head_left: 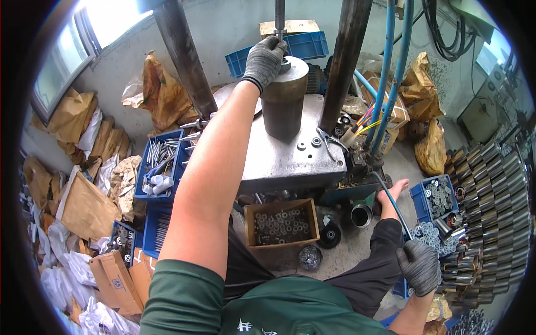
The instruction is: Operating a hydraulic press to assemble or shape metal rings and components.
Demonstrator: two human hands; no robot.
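Observation:
My left hand (265, 60), in a grey knit glove, reaches to the top of a thick metal cylinder (283, 109) standing on a steel press table (265, 159). Its fingers are closed right below a vertical press rod (280, 17); whatever they hold is mostly hidden by the glove. A dark ring-shaped part (285, 66) shows beside the fingers on the cylinder's top. Down at the right, my right hand (419, 267), gloved the same way, is wrapped round the end of a long thin lever (393, 205). This lever slants up to the machine's right side.
Pliers (330, 144) and small ring parts (316, 142) lie on the table's right. Steel posts (185, 56) flank the cylinder. Below stands a wooden box (281, 224) of small round parts. Blue bins (159, 192) hold rods at left; metal tubes (491, 206) are stacked at right.

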